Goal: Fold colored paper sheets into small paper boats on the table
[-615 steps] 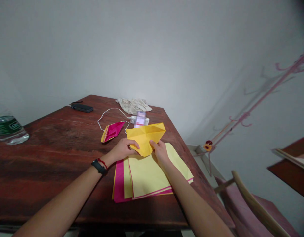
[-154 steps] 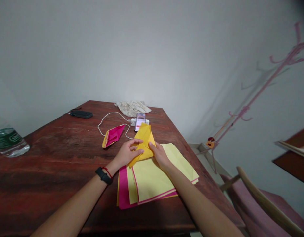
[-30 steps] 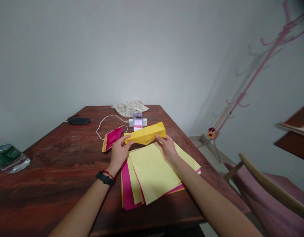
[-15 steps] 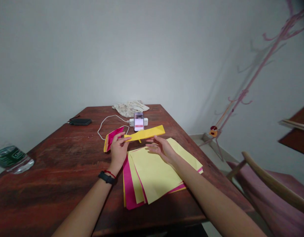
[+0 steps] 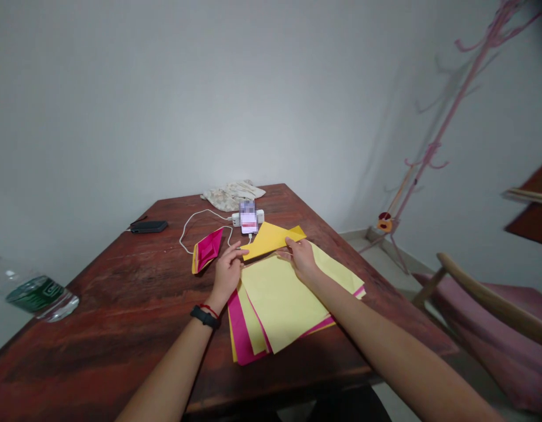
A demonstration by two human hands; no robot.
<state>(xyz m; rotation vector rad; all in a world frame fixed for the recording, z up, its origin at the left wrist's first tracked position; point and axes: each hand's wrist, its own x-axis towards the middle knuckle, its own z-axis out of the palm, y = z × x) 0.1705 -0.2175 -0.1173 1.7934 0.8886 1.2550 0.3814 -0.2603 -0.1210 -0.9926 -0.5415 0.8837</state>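
A folded sheet of yellow paper (image 5: 271,237), with a pointed flap standing up in its middle, is held between my hands. My left hand (image 5: 229,266) pinches its left end between thumb and fingers. At the other end my right hand (image 5: 301,257) grips the lower edge, thumb in front and fingers behind. Below it lies a stack of pale yellow and pink paper sheets (image 5: 284,299), partly covered by my right forearm. Just left of my left hand rests a folded pink and yellow paper piece (image 5: 208,249).
A phone (image 5: 249,218) leans on a white power strip (image 5: 260,217) with a white cable, near a crumpled cloth (image 5: 233,194). A black power bank (image 5: 149,226) and a water bottle (image 5: 42,296) are on the left. A chair (image 5: 486,293) stands right of the wooden table (image 5: 134,316).
The yellow paper has turned from a narrow strip to a wider shape with a raised point. My right hand has closed on its right end. The view has shifted slightly.
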